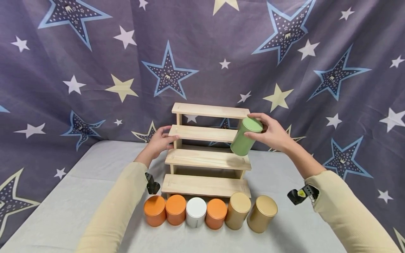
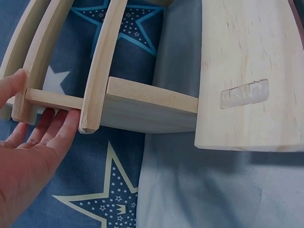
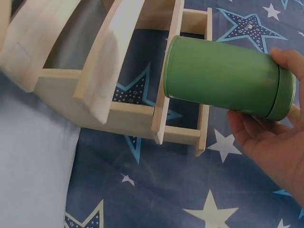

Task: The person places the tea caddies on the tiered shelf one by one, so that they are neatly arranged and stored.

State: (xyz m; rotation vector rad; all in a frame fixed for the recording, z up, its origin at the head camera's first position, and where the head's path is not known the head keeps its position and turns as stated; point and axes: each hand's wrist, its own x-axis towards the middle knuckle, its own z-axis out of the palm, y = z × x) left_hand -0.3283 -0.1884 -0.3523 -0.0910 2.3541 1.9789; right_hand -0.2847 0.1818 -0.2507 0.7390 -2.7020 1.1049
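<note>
A green canister (image 1: pixel 243 140) with a lid is tilted in my right hand (image 1: pixel 269 131), which grips it near its lidded end. In the right wrist view the green canister (image 3: pixel 221 78) overlaps the shelf's right end, with the fingers (image 3: pixel 254 130) around its lid. The wooden stepped shelf (image 1: pixel 207 159) has several bare tiers. At its left end, my left hand (image 1: pixel 159 142) holds the edge of the second tier from the top. The left wrist view shows the thumb (image 2: pixel 13 85) over that plank (image 2: pixel 35 71) and the other fingers against the side support.
In front of the shelf stands a row of lidded canisters: several orange ones (image 1: pixel 155 211), a white one (image 1: pixel 196 212) and two tan ones (image 1: pixel 262 214). A light grey cloth (image 1: pixel 88 196) covers the table. Behind hangs a star-patterned curtain (image 1: pixel 202 45).
</note>
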